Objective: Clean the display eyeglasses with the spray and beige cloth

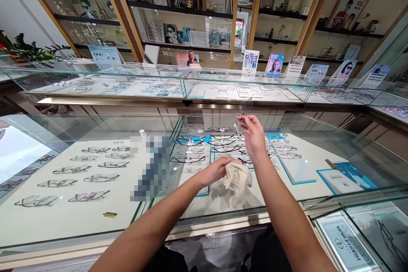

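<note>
My right hand (pixel 254 134) is raised over the glass display case, its fingers pinching a pair of thin-rimmed eyeglasses (pixel 246 107). One round lens stands up above the fingertips, and the other shows just left of them. Lower and to the left, my left hand (pixel 214 172) grips a crumpled cream cloth (pixel 237 180), which hangs down over the glass top. The cloth and the eyeglasses are apart. Beneath both hands, several rows of eyeglasses (pixel 225 148) lie inside the case, partly hidden by my hands and the cloth.
More eyeglasses (pixel 65 170) lie in the left glass case, with a small gold clip-like piece (pixel 110 214) near its front. Blue-edged booklets (pixel 346 178) lie at right. Beyond runs another glass counter (pixel 159 87) with standing cards (pixel 250 61); shelves (pixel 181 12) line the wall.
</note>
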`<state>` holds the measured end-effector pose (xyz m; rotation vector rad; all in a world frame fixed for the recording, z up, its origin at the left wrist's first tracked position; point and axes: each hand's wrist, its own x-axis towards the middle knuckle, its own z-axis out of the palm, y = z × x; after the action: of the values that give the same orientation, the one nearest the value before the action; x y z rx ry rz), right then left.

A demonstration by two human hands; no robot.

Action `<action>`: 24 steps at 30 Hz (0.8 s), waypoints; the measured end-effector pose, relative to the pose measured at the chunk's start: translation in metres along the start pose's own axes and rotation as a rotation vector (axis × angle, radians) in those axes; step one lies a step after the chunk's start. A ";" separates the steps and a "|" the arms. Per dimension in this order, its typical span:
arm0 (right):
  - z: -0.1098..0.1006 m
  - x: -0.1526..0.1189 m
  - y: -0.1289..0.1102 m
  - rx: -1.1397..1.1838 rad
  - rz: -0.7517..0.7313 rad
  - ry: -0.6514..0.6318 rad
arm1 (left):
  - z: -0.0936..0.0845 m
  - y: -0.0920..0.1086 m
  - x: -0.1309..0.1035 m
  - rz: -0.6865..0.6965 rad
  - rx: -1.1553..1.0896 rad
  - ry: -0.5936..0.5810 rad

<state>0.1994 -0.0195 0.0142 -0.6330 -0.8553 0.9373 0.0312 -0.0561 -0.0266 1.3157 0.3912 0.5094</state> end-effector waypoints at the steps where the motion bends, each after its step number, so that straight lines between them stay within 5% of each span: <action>1: 0.000 0.000 0.000 0.002 0.000 -0.002 | 0.000 -0.001 0.000 -0.004 0.088 -0.034; 6: 0.000 -0.001 0.000 -0.029 0.001 -0.002 | -0.003 -0.006 -0.001 -0.031 0.530 -0.228; 12: 0.003 -0.004 -0.002 -0.160 -0.026 -0.120 | -0.005 -0.012 -0.002 0.258 0.989 -0.195; 15: 0.004 -0.007 -0.004 -0.281 -0.104 -0.200 | -0.010 -0.008 0.001 0.371 1.122 0.072; 21: 0.004 -0.015 -0.011 -0.603 -0.203 -0.338 | -0.035 0.014 -0.003 0.803 1.143 1.001; 24: 0.004 -0.017 -0.013 -0.651 -0.171 -0.435 | -0.048 0.023 -0.006 0.835 1.182 1.043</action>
<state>0.1958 -0.0396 0.0208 -0.9060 -1.6104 0.6369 -0.0025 -0.0169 -0.0145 2.2743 1.1110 1.8891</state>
